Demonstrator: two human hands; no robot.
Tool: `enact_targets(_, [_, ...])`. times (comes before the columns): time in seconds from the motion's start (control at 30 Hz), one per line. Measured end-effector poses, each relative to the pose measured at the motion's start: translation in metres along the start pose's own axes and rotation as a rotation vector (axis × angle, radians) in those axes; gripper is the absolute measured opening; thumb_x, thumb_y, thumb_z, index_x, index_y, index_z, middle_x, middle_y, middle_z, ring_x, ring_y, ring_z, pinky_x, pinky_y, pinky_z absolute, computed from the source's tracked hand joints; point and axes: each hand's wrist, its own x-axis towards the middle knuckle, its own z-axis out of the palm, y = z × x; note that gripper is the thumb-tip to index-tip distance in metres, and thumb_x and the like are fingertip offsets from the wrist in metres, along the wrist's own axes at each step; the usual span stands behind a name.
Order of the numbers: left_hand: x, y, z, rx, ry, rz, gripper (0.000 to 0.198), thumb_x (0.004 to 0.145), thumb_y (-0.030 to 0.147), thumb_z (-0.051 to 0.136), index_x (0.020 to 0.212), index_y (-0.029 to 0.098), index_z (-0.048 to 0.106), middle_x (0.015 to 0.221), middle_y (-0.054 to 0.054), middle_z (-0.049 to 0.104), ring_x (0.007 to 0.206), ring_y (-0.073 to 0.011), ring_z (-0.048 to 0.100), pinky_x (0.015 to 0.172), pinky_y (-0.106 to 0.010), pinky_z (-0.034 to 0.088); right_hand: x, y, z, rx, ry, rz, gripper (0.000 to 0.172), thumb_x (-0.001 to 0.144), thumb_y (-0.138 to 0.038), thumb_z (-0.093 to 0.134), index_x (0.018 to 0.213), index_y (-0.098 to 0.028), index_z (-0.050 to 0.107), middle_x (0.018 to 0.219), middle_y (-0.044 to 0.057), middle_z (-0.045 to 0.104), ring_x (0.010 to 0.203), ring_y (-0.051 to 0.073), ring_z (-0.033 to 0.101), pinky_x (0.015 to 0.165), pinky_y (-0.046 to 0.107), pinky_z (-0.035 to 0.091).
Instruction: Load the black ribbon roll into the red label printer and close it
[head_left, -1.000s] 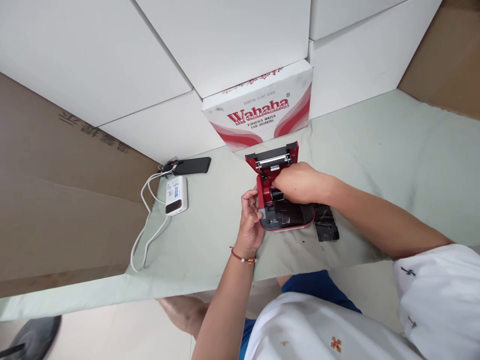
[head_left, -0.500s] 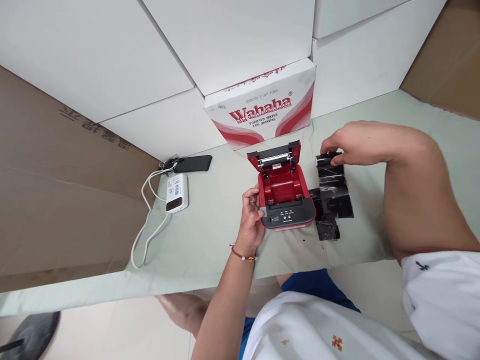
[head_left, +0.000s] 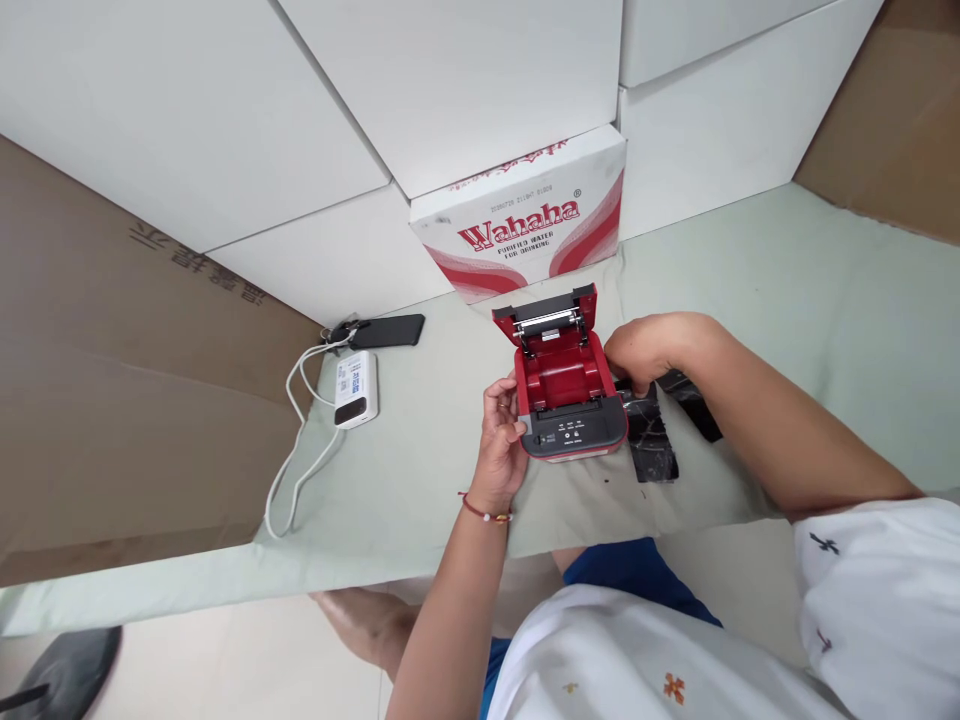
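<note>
A small red-and-black label printer (head_left: 576, 425) sits on the cloth-covered table with its lid (head_left: 547, 315) raised. Its red inner bay (head_left: 566, 373) shows nothing inside. My left hand (head_left: 504, 430) grips the printer's left side, thumb on the front corner. On the other side, my right hand (head_left: 646, 352) is bent down beside the printer, fingers closed at the upper end of a glossy black film strip (head_left: 652, 440); the fingertips are partly hidden. Another piece of black film (head_left: 696, 408) lies under my right wrist.
Behind the printer stands a Wahaha water carton (head_left: 525, 235) against white panels. To the left lie a white power bank (head_left: 355, 390) with a looped white cable (head_left: 289, 455) and a black phone (head_left: 390, 330). Brown cardboard (head_left: 150, 400) walls the left side.
My right hand has let go of the farther black film roll and moved left and down to the strip beside the printer. My left hand and the printer have stayed put.
</note>
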Motion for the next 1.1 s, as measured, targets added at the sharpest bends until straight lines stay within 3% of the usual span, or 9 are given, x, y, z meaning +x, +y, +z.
enact_targets(0.1, [0.000,0.000,0.000,-0.005,0.000,0.005,0.055,0.073,0.044,0.088,0.121,0.033,0.064,0.141,-0.003,0.060,0.138,-0.0261,0.054,0.111,-0.037,0.050,-0.001,-0.004,-0.008,-0.004,-0.184,-0.002,0.011,0.072,-0.013,0.082,0.082,-0.018,0.082,0.081,0.005,0.077,0.065,0.020,0.064,0.061,0.033,0.045])
enact_targets(0.23, [-0.001,0.001,0.001,-0.001,-0.013,-0.003,0.054,0.075,0.044,0.088,0.122,0.034,0.063,0.145,-0.002,0.059,0.138,-0.0253,0.054,0.111,-0.037,0.050,-0.024,-0.003,-0.030,-0.022,-0.234,-0.001,0.009,0.075,-0.012,0.079,0.082,-0.018,0.079,0.076,0.002,0.073,0.064,0.019,0.060,0.061,0.032,0.041])
enact_targets(0.37, [-0.001,0.002,0.001,-0.012,-0.002,0.003,0.053,0.074,0.041,0.087,0.121,0.034,0.065,0.145,-0.002,0.060,0.137,-0.0245,0.055,0.109,-0.035,0.050,-0.069,0.008,-0.052,0.070,-0.122,-0.088,0.015,0.087,-0.020,0.072,0.100,-0.023,0.079,0.082,0.000,0.076,0.068,0.016,0.061,0.067,0.030,0.041])
enact_targets(0.47, [-0.001,0.001,0.002,-0.007,0.018,0.006,0.052,0.073,0.041,0.088,0.120,0.033,0.065,0.146,-0.002,0.060,0.138,-0.0259,0.055,0.109,-0.036,0.050,-0.086,0.009,-0.058,0.151,-0.001,-0.141,0.025,0.093,-0.028,0.069,0.116,-0.025,0.078,0.083,0.000,0.076,0.068,0.015,0.062,0.068,0.030,0.040])
enact_targets(0.53, [0.000,0.000,0.001,0.000,0.013,0.006,0.053,0.074,0.043,0.088,0.120,0.033,0.064,0.145,-0.002,0.060,0.138,-0.0258,0.055,0.110,-0.036,0.049,-0.081,-0.002,-0.056,0.159,0.104,-0.150,0.031,0.095,-0.030,0.066,0.123,-0.024,0.076,0.084,0.001,0.077,0.069,0.015,0.063,0.069,0.030,0.040])
enact_targets(0.63, [0.000,-0.001,-0.001,0.008,0.004,0.008,0.056,0.073,0.045,0.089,0.121,0.033,0.063,0.143,-0.002,0.060,0.137,-0.0248,0.055,0.109,-0.035,0.049,-0.056,-0.029,-0.047,0.087,0.228,-0.106,0.030,0.094,-0.027,0.063,0.120,-0.021,0.075,0.094,0.005,0.079,0.078,0.019,0.068,0.068,0.030,0.040])
enact_targets(0.8, [0.000,-0.001,-0.001,-0.010,0.019,0.008,0.057,0.071,0.043,0.090,0.121,0.032,0.064,0.140,-0.002,0.060,0.134,-0.0247,0.056,0.107,-0.033,0.049,-0.020,-0.067,-0.029,-0.050,0.177,0.057,0.026,0.094,-0.024,0.059,0.112,-0.016,0.075,0.106,0.016,0.080,0.097,0.031,0.075,0.068,0.033,0.044])
enact_targets(1.0, [0.000,0.000,0.000,-0.023,0.029,0.004,0.057,0.070,0.040,0.090,0.120,0.031,0.065,0.141,-0.002,0.061,0.134,-0.0243,0.057,0.107,-0.031,0.049,-0.007,-0.065,-0.019,-0.048,0.218,0.073,0.033,0.094,-0.021,0.058,0.124,-0.018,0.074,0.115,0.017,0.080,0.106,0.035,0.076,0.079,0.038,0.053])
enact_targets(1.1, [0.001,-0.002,0.000,-0.012,0.030,0.009,0.058,0.070,0.042,0.090,0.121,0.031,0.065,0.143,-0.002,0.061,0.135,-0.0251,0.057,0.107,-0.033,0.050,-0.001,-0.063,-0.014,-0.084,0.163,0.033,0.030,0.094,-0.022,0.060,0.118,-0.017,0.076,0.111,0.018,0.080,0.105,0.035,0.076,0.079,0.038,0.054])
